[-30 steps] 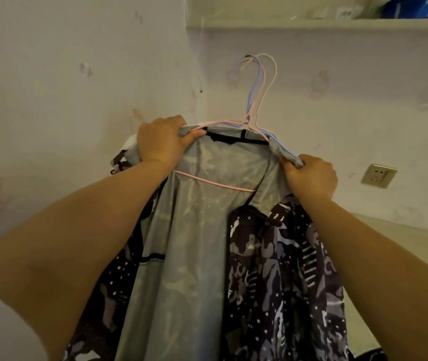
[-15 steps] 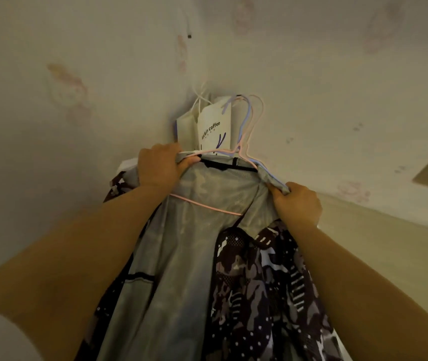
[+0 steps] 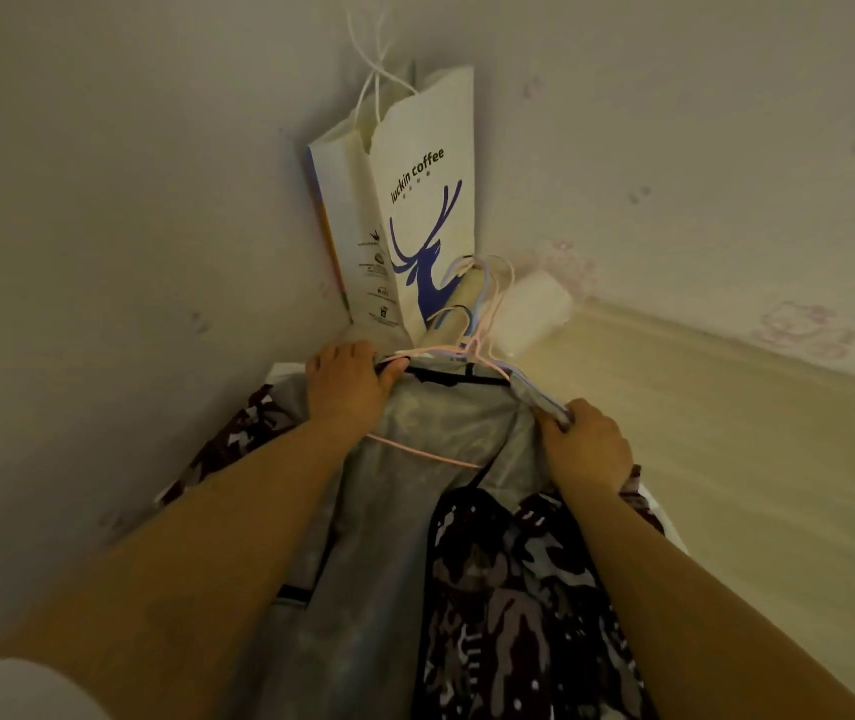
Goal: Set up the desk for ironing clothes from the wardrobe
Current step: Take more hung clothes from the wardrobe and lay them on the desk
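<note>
You grip both shoulders of the hangered camouflage shirts (image 3: 389,537), left hand (image 3: 350,387) and right hand (image 3: 589,449) spread apart, likely to lay them flat on the desk (image 3: 752,459) at centre frame.

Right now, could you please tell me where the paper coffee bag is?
In the head view the paper coffee bag stands upright in the wall corner, just beyond the hanger hooks and left of a white roll.

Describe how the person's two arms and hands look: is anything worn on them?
Both forearms are bare up to the frame's lower edge. The left hand and the right hand wear no gloves; no ring, watch or bracelet is visible. A pale rounded shape, possibly a white sleeve, shows near the left arm at the lower left corner.
</note>
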